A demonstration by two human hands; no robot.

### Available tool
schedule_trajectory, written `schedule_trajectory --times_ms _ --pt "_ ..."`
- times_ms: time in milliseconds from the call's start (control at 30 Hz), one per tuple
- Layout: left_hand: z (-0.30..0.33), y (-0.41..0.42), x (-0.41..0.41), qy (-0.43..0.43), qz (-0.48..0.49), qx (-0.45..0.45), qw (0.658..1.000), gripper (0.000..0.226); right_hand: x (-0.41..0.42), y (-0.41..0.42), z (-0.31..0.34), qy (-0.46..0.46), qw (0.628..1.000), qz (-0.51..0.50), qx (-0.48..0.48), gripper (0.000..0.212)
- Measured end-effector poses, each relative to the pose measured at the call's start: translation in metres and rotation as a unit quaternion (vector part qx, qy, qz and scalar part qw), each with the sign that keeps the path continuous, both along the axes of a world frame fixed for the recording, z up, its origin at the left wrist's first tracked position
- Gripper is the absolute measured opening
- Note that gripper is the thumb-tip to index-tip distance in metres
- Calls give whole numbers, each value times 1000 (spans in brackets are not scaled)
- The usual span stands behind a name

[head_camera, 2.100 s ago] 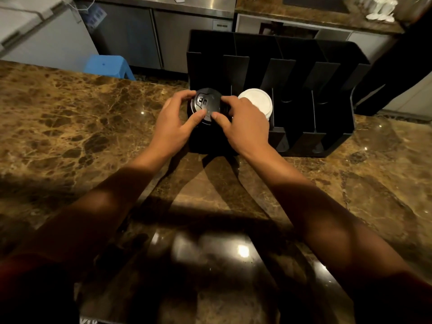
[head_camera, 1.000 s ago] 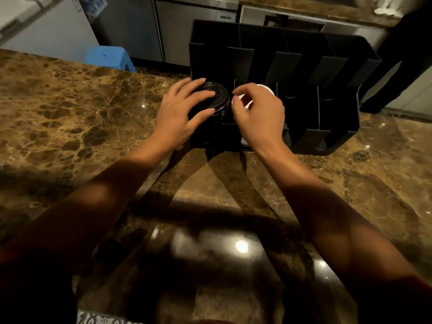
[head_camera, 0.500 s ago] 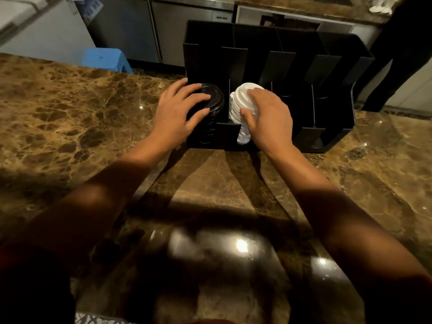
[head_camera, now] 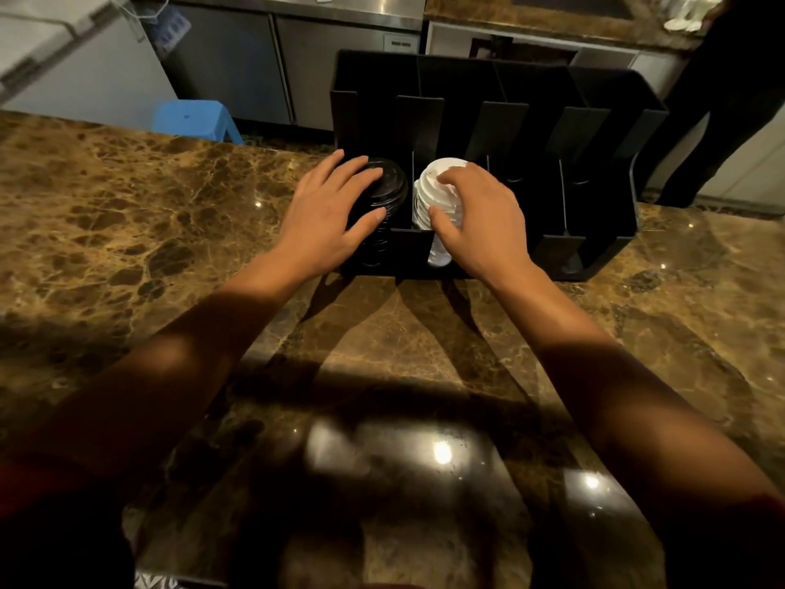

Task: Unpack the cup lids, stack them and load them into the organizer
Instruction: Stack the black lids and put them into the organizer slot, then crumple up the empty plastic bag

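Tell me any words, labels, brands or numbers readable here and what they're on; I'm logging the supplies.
No text is readable.
Small label plate on the steel cabinet: too blurred to read.
Black lid stack, white lid stack and black organizer: no visible print.

My one camera sits on my head, looking forward and down across the marble counter [head_camera: 127, 214], close over my forearms, toward the black organizer [head_camera: 594, 99] just beyond my hands.
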State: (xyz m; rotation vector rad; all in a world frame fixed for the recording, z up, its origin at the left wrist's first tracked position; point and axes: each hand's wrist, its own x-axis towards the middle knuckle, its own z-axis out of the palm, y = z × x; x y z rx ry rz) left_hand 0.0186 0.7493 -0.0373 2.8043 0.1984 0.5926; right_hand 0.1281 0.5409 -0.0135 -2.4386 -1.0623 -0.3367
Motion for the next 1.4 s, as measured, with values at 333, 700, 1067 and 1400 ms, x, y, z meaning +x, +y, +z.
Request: schedule_trajectory --times_ms 333,700,1067,1400 --pt "9 -6 -8 -42 -14 -18 999 56 -7 -11 -3 21 999 -18 22 56" --pt "51 -72 -1 -233 -54 -130 962 19 -11 -67 28 -8 985 -34 169 56" --pt "39 -225 47 -176 -150 -240 943 17 3 -230 24 16 966 -106 237 51" --pt "-11 -443 136 18 -151 -466 872 39 56 -463 20 28 963 -200 181 47"
